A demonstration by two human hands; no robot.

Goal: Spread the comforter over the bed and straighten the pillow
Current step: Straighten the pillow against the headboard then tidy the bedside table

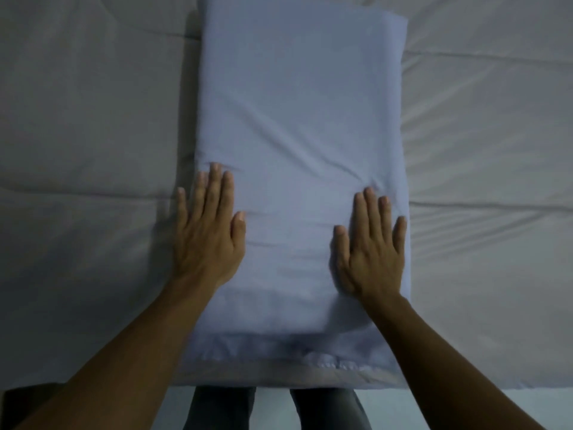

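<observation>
The fingers [214, 184] of both hands lay flat and outstretched, held close together, grasping nothing. The left hand [207, 231] pressed palm-down on the left edge of the pillow [297, 125], its little finger reaching just over the side onto the comforter [86, 150]. The right hand [372, 249] rested flat near the pillow's right edge, wholly on the pillow. Two hands were in view, with two bare forearms coming in from the bottom corners.

There was one pillow, pale blue, long and rectangular, lying lengthwise away from the person in the middle of the view, its near end at the edge of the bed. Its cover showed shallow creases around the fingertips and a seam along the near end. One grey-white comforter lay spread beneath it, reaching to both sides, with stitched lines running across and soft folds on the right. Below the bed's edge two legs [220, 408] in dark trousers showed.
</observation>
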